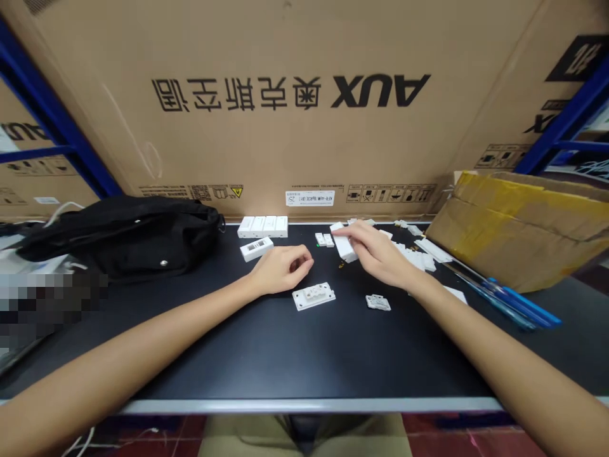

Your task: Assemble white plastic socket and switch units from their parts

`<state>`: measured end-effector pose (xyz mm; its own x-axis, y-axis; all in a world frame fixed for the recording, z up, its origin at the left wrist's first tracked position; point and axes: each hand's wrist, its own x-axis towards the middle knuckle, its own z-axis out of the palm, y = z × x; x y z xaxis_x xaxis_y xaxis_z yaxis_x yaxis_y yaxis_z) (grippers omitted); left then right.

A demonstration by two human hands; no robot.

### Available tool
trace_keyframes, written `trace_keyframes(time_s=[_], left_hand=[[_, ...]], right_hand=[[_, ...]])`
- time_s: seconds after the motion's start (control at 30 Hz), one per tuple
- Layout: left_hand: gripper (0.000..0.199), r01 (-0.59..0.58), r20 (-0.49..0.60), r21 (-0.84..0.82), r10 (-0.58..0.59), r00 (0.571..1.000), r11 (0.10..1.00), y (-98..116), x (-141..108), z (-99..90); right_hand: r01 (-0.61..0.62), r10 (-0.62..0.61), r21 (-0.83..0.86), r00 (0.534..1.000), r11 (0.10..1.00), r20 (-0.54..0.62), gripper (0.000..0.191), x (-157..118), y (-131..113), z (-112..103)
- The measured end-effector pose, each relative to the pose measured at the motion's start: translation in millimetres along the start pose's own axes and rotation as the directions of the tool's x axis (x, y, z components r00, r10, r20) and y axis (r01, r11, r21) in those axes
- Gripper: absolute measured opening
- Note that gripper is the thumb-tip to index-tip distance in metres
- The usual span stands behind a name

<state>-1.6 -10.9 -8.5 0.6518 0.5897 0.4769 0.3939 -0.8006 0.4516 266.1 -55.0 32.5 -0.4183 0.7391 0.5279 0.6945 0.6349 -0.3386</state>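
My left hand (pixel 284 270) rests on the table with its fingers curled and thumb close to the index finger; anything held there is too small or hidden to make out. Just in front of it lies a white rectangular plate (pixel 314 296) with a raised middle part. My right hand (pixel 380 254) has its fingers on a white rectangular plastic cover (pixel 343 244), gripping it at its upper end. A small white-grey plastic part (pixel 377 303) lies nearer the table edge. Small brass-coloured pieces (pixel 341 264) sit beside the cover, and two small white pieces (pixel 324 240) are left of it.
Several white box-shaped units (pixel 263 226) stand in a row at the back, with another white unit (pixel 257 249) before them. A black bag (pixel 128 235) lies left. Loose white parts (pixel 419 259), blue-handled screwdrivers (pixel 518 304) and a taped cardboard box (pixel 518 235) are at right.
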Motion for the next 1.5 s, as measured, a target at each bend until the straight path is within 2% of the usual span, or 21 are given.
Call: trace_keyframes(time_s=[0.1, 0.23, 0.37, 0.47, 0.63, 0.77, 0.97, 1.23, 1.5], left_hand=[[0.018, 0.075, -0.094, 0.024, -0.072, 0.993, 0.997, -3, 3, -0.1], [0.027, 0.091, -0.122, -0.015, -0.092, 0.988, 0.996, -8, 6, -0.4], [0.032, 0.052, -0.086, -0.059, -0.057, 0.995, 0.997, -11, 7, 1.3], [0.034, 0.002, -0.021, -0.074, -0.003, 1.000, 0.997, -10, 6, 1.6], [0.033, -0.024, 0.084, -0.064, 0.030, 0.996, 0.998, -5, 6, -1.4], [0.020, -0.021, 0.141, -0.024, 0.024, 0.990, 0.999, -5, 8, -2.4], [0.019, -0.034, 0.138, 0.026, 0.030, 0.990, 0.999, -8, 9, 0.1], [0.022, -0.040, 0.154, 0.105, 0.024, 0.988, 0.994, -3, 10, -0.9], [0.032, -0.045, 0.139, 0.126, 0.028, 0.990, 0.991, -1, 7, -3.2]], right_hand=[[0.050, -0.052, 0.046, 0.997, 0.998, 0.051, 0.030, 0, -9, 3], [0.095, -0.104, 0.080, 0.987, 0.992, 0.122, 0.027, -1, -17, 8], [0.079, -0.107, 0.118, 0.962, 0.990, 0.251, 0.037, -4, -15, 17], [0.035, -0.078, 0.146, 0.952, 0.989, 0.297, 0.050, -5, -10, 22], [0.018, -0.070, 0.163, 0.946, 0.987, 0.318, 0.049, -6, -1, 16], [-0.035, 0.023, 0.030, 0.944, 0.999, 0.328, 0.037, -9, 19, -1], [0.020, -0.005, -0.042, 0.943, 0.999, 0.333, 0.032, -13, 46, -9], [0.095, -0.054, -0.091, 0.924, 0.991, 0.378, 0.030, -6, 36, 2], [0.019, 0.069, -0.267, 0.946, 0.963, 0.316, 0.031, -9, 42, -6]])
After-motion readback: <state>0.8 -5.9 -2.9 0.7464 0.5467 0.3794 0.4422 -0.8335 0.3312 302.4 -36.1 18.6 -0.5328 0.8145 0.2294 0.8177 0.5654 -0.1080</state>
